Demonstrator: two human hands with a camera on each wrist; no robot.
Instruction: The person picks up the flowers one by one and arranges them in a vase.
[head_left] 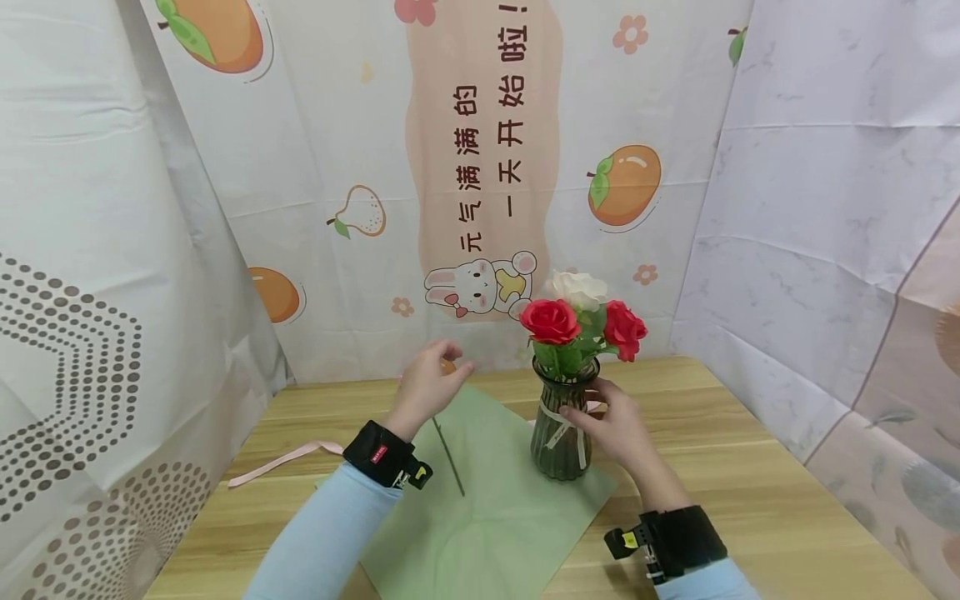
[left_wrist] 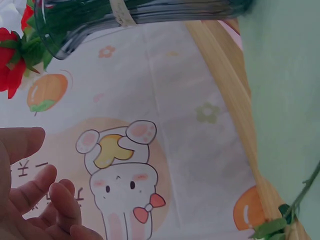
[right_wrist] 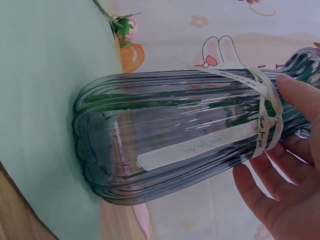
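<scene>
A ribbed glass vase (head_left: 558,442) with a white ribbon tied round it stands on a light green sheet (head_left: 480,533). Two red roses (head_left: 550,322) and a white rose (head_left: 577,289) fill its mouth. My right hand (head_left: 618,421) grips the vase below its neck, thumb on one side and fingers on the other in the right wrist view. Left of the vase, my left hand (head_left: 433,383) is raised, fingers loosely bent and holding nothing. Near it a single flower stem (head_left: 450,458) lies on the sheet; its pink bloom (right_wrist: 131,27) shows in the right wrist view.
A pink ribbon (head_left: 285,462) lies on the wooden table (head_left: 720,467) at the left. Part of another pink strip (head_left: 596,407) shows behind the vase. A printed cloth (head_left: 330,117) hangs along the table's back edge, with more cloth on both sides.
</scene>
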